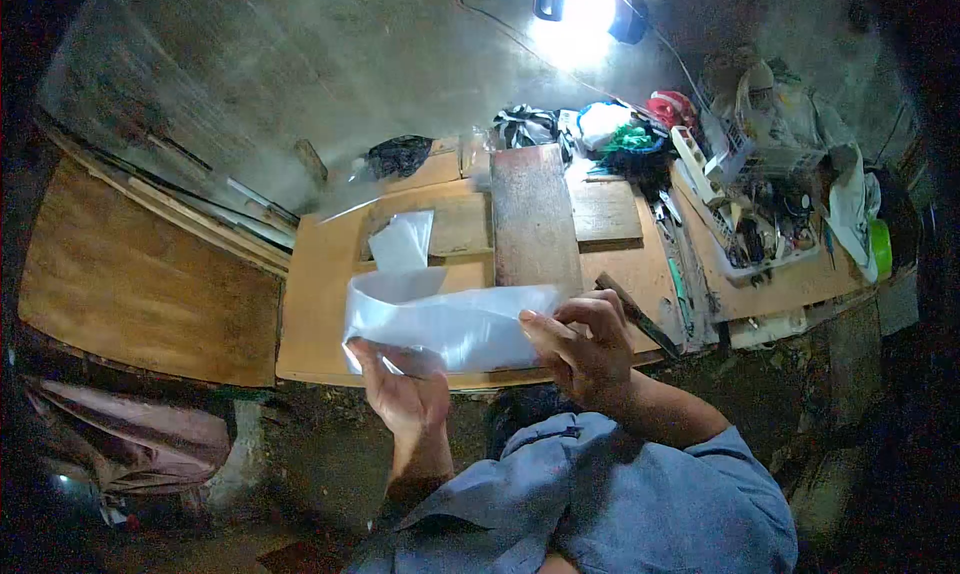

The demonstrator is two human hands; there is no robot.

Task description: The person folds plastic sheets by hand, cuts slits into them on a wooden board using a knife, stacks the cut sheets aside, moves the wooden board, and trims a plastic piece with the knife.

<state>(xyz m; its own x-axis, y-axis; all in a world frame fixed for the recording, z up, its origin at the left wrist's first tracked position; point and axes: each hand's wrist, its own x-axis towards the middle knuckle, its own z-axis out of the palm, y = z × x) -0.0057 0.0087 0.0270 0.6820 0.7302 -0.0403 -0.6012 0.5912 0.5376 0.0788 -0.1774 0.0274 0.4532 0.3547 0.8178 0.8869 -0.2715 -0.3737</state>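
The left hand is turned palm up (its fingers partly hidden), the left forearm rising steeply from shadow. The right hand closes in a pinch, fingers bent, its bare forearm slanting up leftward.

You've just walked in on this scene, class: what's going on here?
A person is handling a curved, translucent white strip above the front of a wooden worktable. The right hand pinches its right end; the left hand is at its lower left edge, its exact grip unclear. Behind the strip, a long board lies on the table.
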